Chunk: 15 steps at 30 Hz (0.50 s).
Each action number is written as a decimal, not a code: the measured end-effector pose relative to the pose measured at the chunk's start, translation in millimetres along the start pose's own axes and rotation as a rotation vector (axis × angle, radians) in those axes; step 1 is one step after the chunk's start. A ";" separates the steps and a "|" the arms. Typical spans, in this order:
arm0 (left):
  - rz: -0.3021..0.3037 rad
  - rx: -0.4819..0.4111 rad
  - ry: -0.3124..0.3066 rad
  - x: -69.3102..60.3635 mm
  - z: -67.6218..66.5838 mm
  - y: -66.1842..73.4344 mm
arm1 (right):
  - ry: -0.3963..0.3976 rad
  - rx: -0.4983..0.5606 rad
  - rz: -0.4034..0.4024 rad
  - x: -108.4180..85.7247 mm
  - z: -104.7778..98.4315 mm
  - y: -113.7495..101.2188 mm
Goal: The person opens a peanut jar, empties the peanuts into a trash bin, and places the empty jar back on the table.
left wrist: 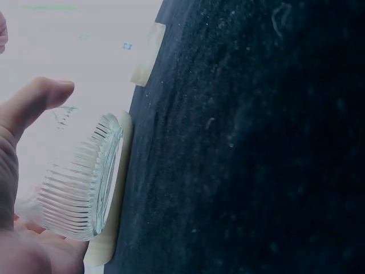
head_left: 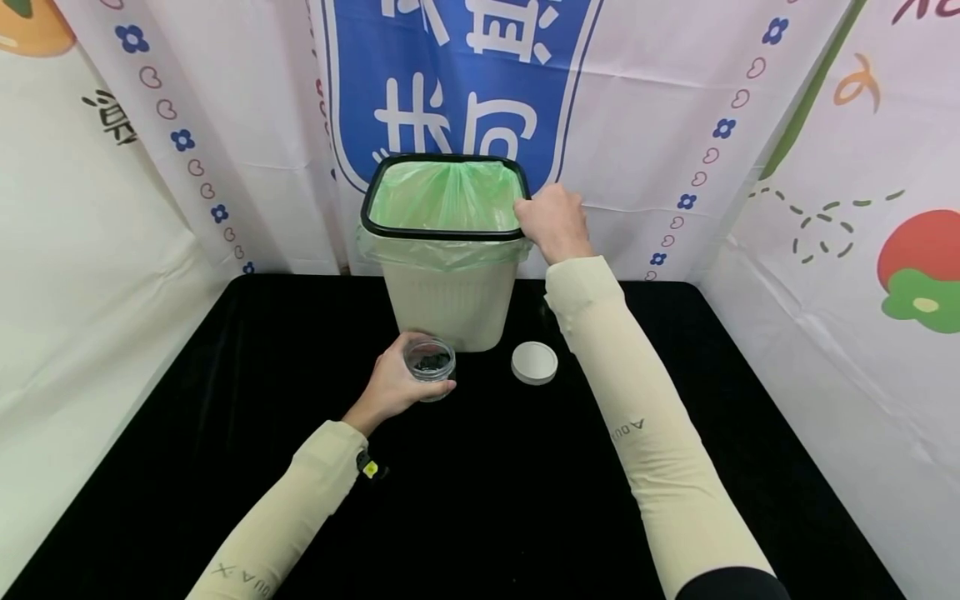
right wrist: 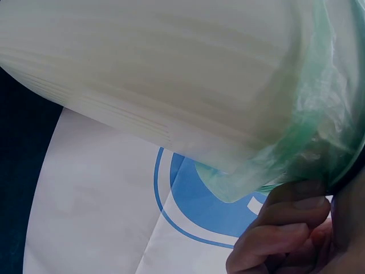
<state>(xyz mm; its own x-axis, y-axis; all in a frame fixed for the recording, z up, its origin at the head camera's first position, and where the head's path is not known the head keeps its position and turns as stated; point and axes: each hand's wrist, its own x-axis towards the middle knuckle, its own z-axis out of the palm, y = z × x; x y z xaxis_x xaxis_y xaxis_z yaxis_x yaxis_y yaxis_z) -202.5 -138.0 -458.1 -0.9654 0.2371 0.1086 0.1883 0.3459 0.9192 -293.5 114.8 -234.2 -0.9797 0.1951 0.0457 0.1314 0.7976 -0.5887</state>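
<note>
A clear jar point(head_left: 431, 373) with something dark visible through its open top stands in front of the trash bin point(head_left: 450, 300). My left hand point(head_left: 393, 382) holds it from the left side. In the left wrist view, the jar's ribbed wall point(left wrist: 74, 194) sits between the thumb point(left wrist: 43, 103) and the other fingers. The bin is cream-coloured with a black rim point(head_left: 442, 234) and a green bag liner point(head_left: 450, 196) folded over its edge. With curled fingers, my right hand point(head_left: 557, 223) grips the rim's right corner. The right wrist view shows those fingers point(right wrist: 279, 242) beside the liner.
A round white lid point(head_left: 534, 362) lies on the black tabletop point(head_left: 480, 500), right of the jar. Printed white curtains point(head_left: 637, 150) hang behind the table, and more printed cloth point(head_left: 825, 275) borders the right side. A small dark item with a yellow patch point(head_left: 370, 468) is at my left cuff.
</note>
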 end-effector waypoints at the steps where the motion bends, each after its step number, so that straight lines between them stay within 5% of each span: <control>1: -0.006 -0.002 -0.005 0.8 0.2 -0.9 | -0.002 -0.001 0.004 -0.1 -0.1 -0.2; 15: -0.045 -0.020 -0.056 3.4 3.1 -6.0 | 0.001 0.012 0.004 2.1 1.2 0.7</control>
<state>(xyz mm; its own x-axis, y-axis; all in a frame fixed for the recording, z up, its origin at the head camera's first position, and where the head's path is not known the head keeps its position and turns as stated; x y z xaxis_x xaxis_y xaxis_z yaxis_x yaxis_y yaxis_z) -206.3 -136.5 -464.5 -0.9611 0.2722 0.0457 0.1404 0.3395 0.9301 -295.6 115.1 -235.5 -0.9790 0.1990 0.0442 0.1336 0.7900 -0.5983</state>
